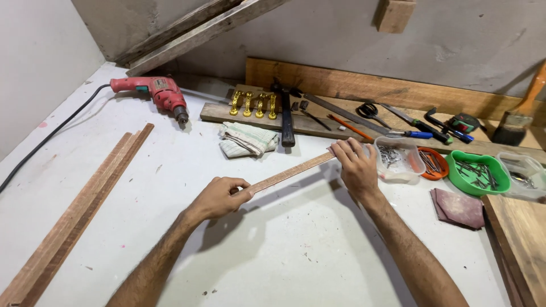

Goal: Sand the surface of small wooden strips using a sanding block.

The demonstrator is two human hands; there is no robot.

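Observation:
I hold a thin wooden strip (291, 171) above the white worktop, slanting from lower left to upper right. My left hand (219, 196) grips its near end and my right hand (355, 165) grips its far end. The strip casts a shadow on the table below. Just beyond the right hand stands a clear plastic tub of nails (397, 158).
A red electric drill (162, 95) lies at the back left with its cord. Long wood strips (74, 216) lie at left. A folded cloth (248, 139), gold handles (254, 104), hammer (286, 116), hand tools, orange and green bowls (476, 170) of fasteners, sandpaper (458, 207) and a brush (520, 116) line the back and right.

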